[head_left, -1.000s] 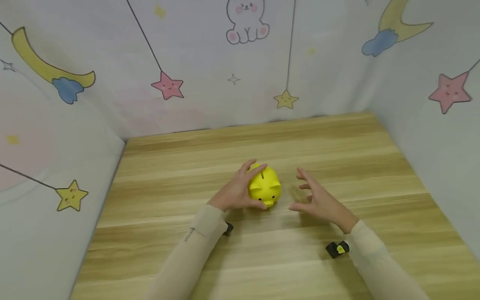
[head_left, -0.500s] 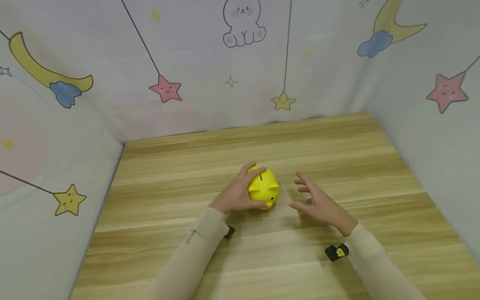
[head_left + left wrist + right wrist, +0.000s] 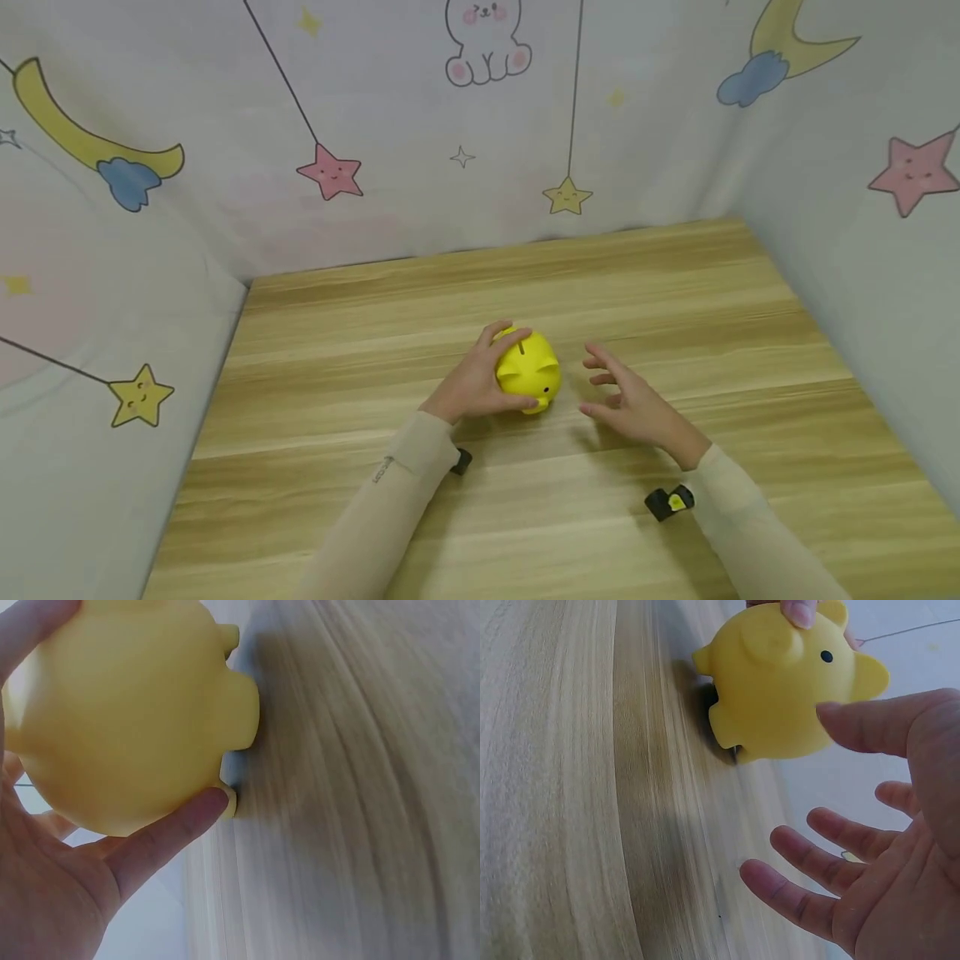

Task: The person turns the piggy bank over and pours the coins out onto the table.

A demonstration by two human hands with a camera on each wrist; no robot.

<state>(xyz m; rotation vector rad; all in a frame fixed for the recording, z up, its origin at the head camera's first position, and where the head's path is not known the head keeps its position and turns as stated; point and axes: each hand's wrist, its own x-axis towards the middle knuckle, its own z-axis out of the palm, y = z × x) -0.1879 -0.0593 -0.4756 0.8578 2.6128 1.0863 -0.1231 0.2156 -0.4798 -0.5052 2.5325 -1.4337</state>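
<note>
A yellow piggy bank, with a dark coin slot on its back, is near the middle of the wooden table. My left hand grips its left side, the thumb across the face by the snout and the fingers over the back. In the left wrist view the piggy bank shows its stubby feet close to the tabletop; whether all of them touch it I cannot tell. A short gap to the right, my right hand holds nothing. Its fingers are spread and the palm faces the piggy bank.
The wood-grain table reaches back to a pale wall cloth printed with stars, moons and a bear. Similar cloth stands along the left and right sides. Black wrist devices are by both sleeves.
The piggy bank has turned slightly in my left hand, so the thumb now hides one of its eyes. My right hand has drifted a little to the left, closer to it.
</note>
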